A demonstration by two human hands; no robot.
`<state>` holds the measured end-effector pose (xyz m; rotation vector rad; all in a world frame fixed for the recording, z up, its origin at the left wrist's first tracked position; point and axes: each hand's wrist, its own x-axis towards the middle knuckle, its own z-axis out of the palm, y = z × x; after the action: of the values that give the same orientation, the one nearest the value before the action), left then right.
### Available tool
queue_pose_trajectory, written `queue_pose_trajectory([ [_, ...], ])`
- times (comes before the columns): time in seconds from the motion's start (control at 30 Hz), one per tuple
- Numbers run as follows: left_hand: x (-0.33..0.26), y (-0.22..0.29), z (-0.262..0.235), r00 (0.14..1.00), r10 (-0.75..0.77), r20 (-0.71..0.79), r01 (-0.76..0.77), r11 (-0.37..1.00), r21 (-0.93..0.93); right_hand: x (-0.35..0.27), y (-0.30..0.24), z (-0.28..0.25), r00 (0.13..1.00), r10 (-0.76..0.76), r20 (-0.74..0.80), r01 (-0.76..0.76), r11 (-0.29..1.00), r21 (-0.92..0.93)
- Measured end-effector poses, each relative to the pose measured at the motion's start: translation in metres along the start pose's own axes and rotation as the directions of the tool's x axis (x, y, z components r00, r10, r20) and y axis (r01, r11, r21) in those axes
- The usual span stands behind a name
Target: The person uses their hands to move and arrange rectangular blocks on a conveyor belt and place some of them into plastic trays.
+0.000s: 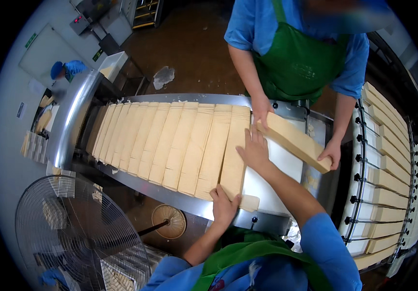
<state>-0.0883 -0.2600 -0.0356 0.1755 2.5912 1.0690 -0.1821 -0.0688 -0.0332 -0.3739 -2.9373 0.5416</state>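
A row of pale yellow slabs (188,145), lying side by side, fills the steel-framed conveyor. My left hand (224,206) grips the near end of the rightmost slab (233,162), fingers at its left edge and thumb at its right. My right hand (255,150) lies against that slab's far right side, fingers stretched out and spread. Just right of my left hand is a small flat pale piece (249,203). Across from me, a co-worker's two hands (331,153) hold another long pale block (296,140) slantwise over the white belt (279,167).
At the right stands a second conveyor (360,203) with several pale blocks between rods. A rounded steel housing (75,121) covers the row's left end. A large wire-caged fan (80,237) stands lower left, near a round wicker piece (168,221). Another person (68,69) is far left.
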Motion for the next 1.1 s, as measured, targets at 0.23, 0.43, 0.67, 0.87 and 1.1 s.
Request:
queue_pose_trajectory([
  [0.23,0.007,0.001,-0.002,0.99,0.071,0.125,-0.093,0.98,0.174,0.099,-0.003,0.025,0.989,0.142,-0.028,-0.144,0.945,-0.293],
  [0.43,0.014,-0.001,0.006,0.979,0.139,0.149,-0.166,0.969,0.181,0.092,0.013,-0.023,0.868,0.425,0.256,-0.426,0.903,-0.055],
  [0.67,0.034,0.008,0.024,0.876,0.332,0.349,-0.403,0.902,0.155,0.02,0.099,-0.084,0.601,0.779,0.181,-0.799,0.592,0.104],
  [0.87,0.011,0.076,0.067,0.869,0.388,0.305,-0.418,0.908,0.034,-0.1,0.162,-0.106,0.331,0.942,-0.049,-0.767,0.299,0.568],
  [1.1,-0.078,0.165,0.116,0.371,0.855,0.362,-0.849,0.47,-0.242,-0.351,0.214,-0.207,-0.089,0.924,-0.373,-0.617,0.243,0.749],
])
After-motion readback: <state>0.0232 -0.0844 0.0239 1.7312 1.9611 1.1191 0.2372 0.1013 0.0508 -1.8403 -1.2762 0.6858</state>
